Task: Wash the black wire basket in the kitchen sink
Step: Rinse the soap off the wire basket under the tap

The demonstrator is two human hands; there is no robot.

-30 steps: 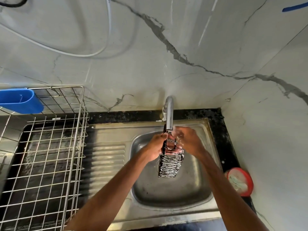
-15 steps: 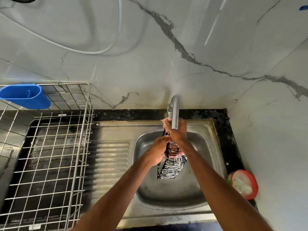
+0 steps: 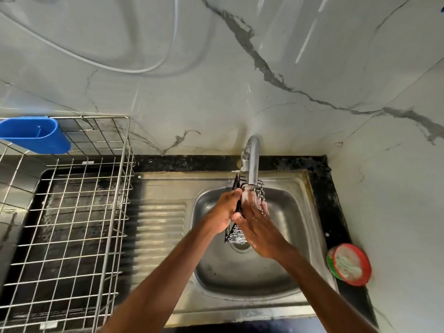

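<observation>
The black wire basket (image 3: 236,234) hangs upright over the steel sink (image 3: 283,280), right under the chrome tap (image 3: 252,162). Water runs from the spout onto its top. My left hand (image 3: 224,211) grips the basket's left edge with curled fingers. My right hand (image 3: 257,224) lies flat against the basket's right side, fingers straight and wet, covering most of the wire. Only the basket's top corner and bottom end show.
A large steel wire dish rack (image 3: 72,224) with a blue plastic cup holder (image 3: 33,134) fills the left counter. A red round tub of dish soap (image 3: 349,264) sits on the black ledge right of the sink. Marble walls close in behind and to the right.
My right hand left the tap and came down flat onto the basket's side. Water now runs over the basket. The basket has been raised closer to the spout.
</observation>
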